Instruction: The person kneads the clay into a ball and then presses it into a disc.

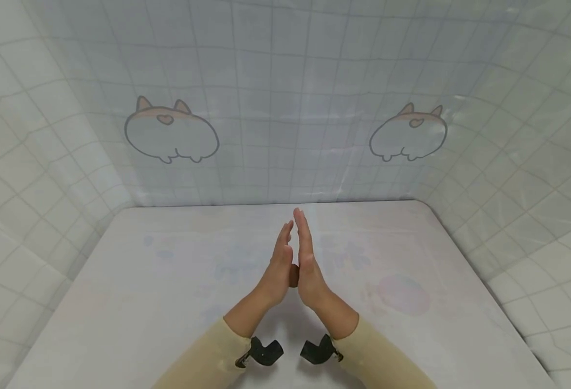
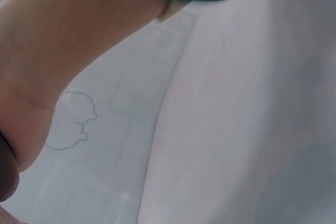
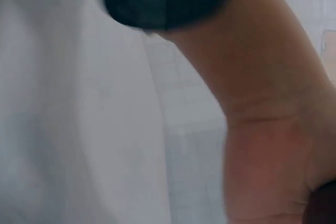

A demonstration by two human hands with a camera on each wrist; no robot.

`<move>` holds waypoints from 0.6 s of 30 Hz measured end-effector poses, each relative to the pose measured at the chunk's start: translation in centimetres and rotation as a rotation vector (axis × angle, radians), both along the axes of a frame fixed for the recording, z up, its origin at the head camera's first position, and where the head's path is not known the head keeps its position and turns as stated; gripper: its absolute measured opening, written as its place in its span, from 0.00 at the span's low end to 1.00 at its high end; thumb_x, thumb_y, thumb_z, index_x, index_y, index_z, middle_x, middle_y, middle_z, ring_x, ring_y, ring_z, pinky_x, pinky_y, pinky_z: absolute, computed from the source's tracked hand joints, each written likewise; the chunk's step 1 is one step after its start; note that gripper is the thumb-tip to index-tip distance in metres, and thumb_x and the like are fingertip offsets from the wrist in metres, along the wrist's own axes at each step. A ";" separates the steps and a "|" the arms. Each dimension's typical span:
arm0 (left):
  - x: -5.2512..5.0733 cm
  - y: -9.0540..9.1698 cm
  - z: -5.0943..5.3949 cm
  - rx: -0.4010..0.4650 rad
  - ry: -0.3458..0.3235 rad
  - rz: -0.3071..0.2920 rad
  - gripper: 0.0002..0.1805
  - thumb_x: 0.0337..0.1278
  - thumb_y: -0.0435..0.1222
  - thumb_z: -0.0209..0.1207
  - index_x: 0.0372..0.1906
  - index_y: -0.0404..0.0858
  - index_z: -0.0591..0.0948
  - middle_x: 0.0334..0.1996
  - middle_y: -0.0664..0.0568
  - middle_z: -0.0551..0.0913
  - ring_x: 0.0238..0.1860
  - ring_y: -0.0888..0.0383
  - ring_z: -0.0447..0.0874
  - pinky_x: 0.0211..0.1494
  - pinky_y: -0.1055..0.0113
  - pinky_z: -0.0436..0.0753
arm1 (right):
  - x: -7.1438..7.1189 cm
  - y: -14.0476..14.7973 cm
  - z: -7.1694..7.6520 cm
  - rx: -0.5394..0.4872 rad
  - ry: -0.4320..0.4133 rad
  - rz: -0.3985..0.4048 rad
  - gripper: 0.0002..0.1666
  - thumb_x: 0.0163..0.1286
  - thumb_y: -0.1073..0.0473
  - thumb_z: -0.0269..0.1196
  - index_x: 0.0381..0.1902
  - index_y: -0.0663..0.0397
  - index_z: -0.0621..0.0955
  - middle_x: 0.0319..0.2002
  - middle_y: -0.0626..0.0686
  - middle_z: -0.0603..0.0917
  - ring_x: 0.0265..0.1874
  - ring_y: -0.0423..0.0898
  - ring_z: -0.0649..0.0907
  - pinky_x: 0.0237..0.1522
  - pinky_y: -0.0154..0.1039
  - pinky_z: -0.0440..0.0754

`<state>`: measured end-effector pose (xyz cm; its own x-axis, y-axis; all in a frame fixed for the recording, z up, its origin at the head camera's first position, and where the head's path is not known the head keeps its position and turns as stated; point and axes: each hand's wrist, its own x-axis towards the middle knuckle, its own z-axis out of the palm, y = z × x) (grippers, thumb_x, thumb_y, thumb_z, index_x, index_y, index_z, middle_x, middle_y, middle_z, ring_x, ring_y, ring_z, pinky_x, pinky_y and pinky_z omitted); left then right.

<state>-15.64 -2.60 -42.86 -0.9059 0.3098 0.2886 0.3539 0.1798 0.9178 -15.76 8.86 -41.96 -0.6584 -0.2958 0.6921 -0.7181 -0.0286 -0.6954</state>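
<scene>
Between the heels of my two palms sits a small brown rounded lump [image 1: 293,275], partly covered by the hands; what it is made of cannot be told. My left hand [image 1: 278,273] presses it from the left with fingers straight and pointing away from me. From the other side my right hand [image 1: 310,275] presses flat against it, its fingers also straight and reaching a little farther. The fingertips lean towards each other. In the left wrist view the dark brown lump [image 2: 7,174] shows at the left edge; in the right wrist view the lump [image 3: 321,205] fills the lower right corner.
Below the hands spreads a pale table [image 1: 144,302] with faint pastel prints. Behind it hangs a white gridded sheet [image 1: 290,135] with dog drawings, which continues along both sides. A black wrist camera [image 1: 267,353] is strapped to the left sleeve, and another camera [image 1: 317,350] to the right.
</scene>
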 end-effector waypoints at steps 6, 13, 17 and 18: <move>0.7 0.1 -0.3 0.069 0.016 -0.045 0.47 0.64 0.73 0.15 0.81 0.53 0.37 0.81 0.54 0.38 0.79 0.46 0.44 0.68 0.29 0.53 | -1.2 0.3 0.1 0.008 -0.029 -0.066 0.53 0.72 0.22 0.23 0.81 0.49 0.38 0.81 0.56 0.39 0.79 0.52 0.42 0.72 0.66 0.41; 1.0 0.0 0.5 0.270 0.131 -0.134 0.50 0.66 0.72 0.17 0.81 0.42 0.36 0.80 0.47 0.35 0.78 0.42 0.43 0.73 0.36 0.41 | -2.2 0.3 -0.6 0.018 -0.087 -0.059 0.55 0.71 0.20 0.26 0.81 0.48 0.38 0.81 0.55 0.38 0.79 0.52 0.41 0.70 0.70 0.39; 1.0 -0.2 0.9 0.335 0.193 -0.134 0.49 0.68 0.70 0.18 0.81 0.41 0.35 0.80 0.47 0.35 0.78 0.42 0.41 0.73 0.37 0.38 | -2.1 0.1 -1.3 0.031 -0.127 0.012 0.54 0.70 0.19 0.26 0.81 0.42 0.37 0.80 0.54 0.40 0.57 0.45 0.79 0.67 0.52 0.65; 1.0 -0.2 1.0 0.347 0.209 -0.126 0.48 0.69 0.69 0.18 0.81 0.41 0.35 0.80 0.48 0.35 0.78 0.41 0.40 0.73 0.37 0.38 | -2.1 -0.1 -1.5 0.026 -0.131 0.050 0.54 0.70 0.19 0.26 0.81 0.42 0.36 0.77 0.54 0.54 0.39 0.41 0.83 0.55 0.43 0.76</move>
